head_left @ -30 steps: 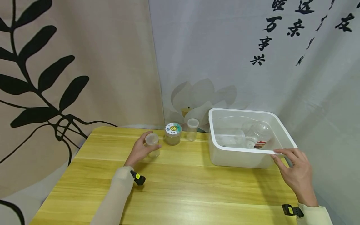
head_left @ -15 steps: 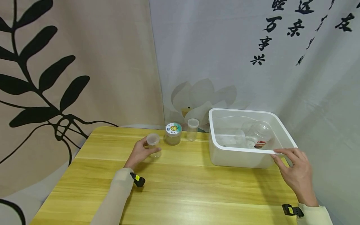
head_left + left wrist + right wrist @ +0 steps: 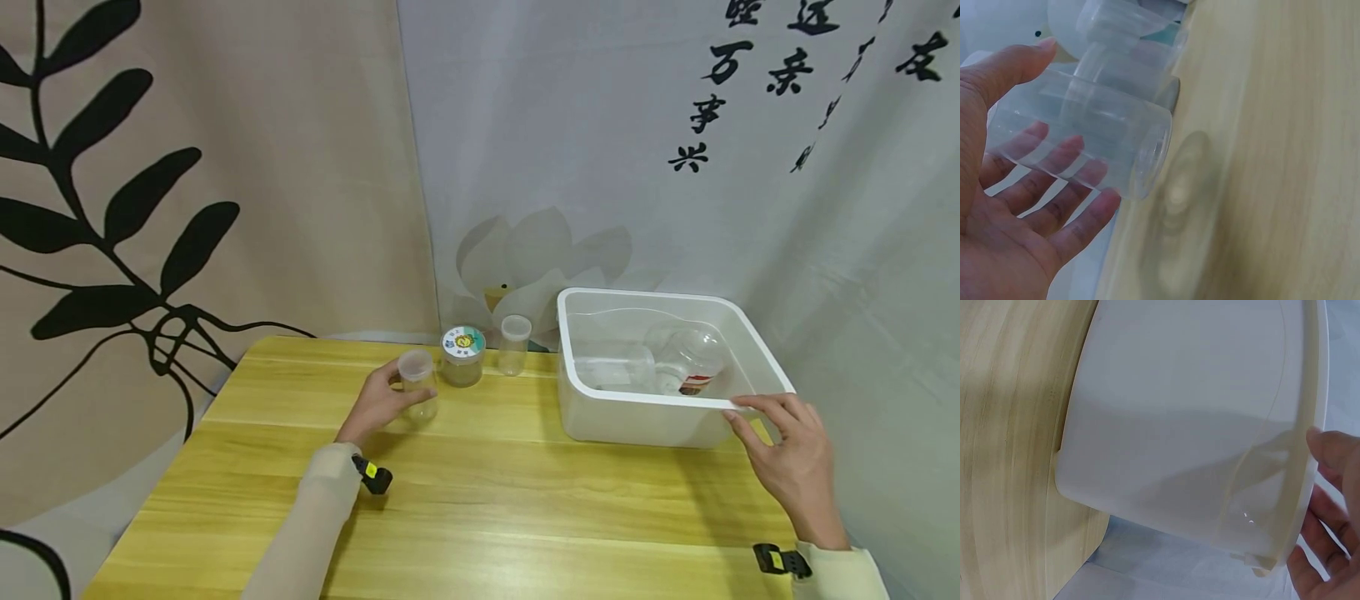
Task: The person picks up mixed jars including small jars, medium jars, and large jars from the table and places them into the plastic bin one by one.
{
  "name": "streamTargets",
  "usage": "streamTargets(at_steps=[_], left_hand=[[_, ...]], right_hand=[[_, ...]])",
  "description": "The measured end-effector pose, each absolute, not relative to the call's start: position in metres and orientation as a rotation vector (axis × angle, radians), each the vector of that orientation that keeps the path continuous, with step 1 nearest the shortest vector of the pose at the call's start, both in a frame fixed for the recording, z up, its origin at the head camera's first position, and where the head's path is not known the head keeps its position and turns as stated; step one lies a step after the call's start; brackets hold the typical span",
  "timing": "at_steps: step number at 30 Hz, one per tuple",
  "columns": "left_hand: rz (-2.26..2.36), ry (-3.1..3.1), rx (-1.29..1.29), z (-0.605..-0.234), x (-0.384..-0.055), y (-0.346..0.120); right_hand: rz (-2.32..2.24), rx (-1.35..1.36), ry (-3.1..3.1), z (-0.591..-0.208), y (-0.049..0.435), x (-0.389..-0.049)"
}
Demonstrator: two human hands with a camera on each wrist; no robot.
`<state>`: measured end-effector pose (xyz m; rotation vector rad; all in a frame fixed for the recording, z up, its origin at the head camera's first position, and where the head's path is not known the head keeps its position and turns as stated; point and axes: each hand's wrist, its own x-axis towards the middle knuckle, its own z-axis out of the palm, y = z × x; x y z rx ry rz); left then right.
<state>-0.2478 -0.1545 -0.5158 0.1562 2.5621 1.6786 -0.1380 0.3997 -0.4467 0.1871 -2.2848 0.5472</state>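
My left hand (image 3: 373, 406) grips a clear plastic jar (image 3: 418, 407) with a whitish lid, thumb on one side and fingers on the other. In the left wrist view, the jar (image 3: 1085, 125) stands apart from its shadow on the wood, and its base faces the tabletop. With thumb and fingers, my right hand (image 3: 795, 458) holds the rim of the white plastic bin (image 3: 645, 423) at its near right corner. Just right of the held jar is a squat jar (image 3: 462, 367) with a printed lid. Beside that stands a slim clear jar (image 3: 513, 354) with a pale lid.
Inside the bin lie clear plastic containers, among them a bottle (image 3: 688, 358) with a red-and-white label. A wooden table (image 3: 480, 517) carries everything. Cloth curtains (image 3: 315, 183) hang behind its back edge, one printed with leaves and one with characters.
My left hand has shifted slightly right with the jar, bringing it closer to the squat jar. The right hand keeps its place on the bin's rim.
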Motion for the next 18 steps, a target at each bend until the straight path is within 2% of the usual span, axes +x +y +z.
streamTargets(at_steps=[18], left_hand=[[1.661,2.558,0.290,-0.484,-0.245,-0.135]], right_hand=[[0.565,0.199,-2.267,-0.446,0.400,-0.138]])
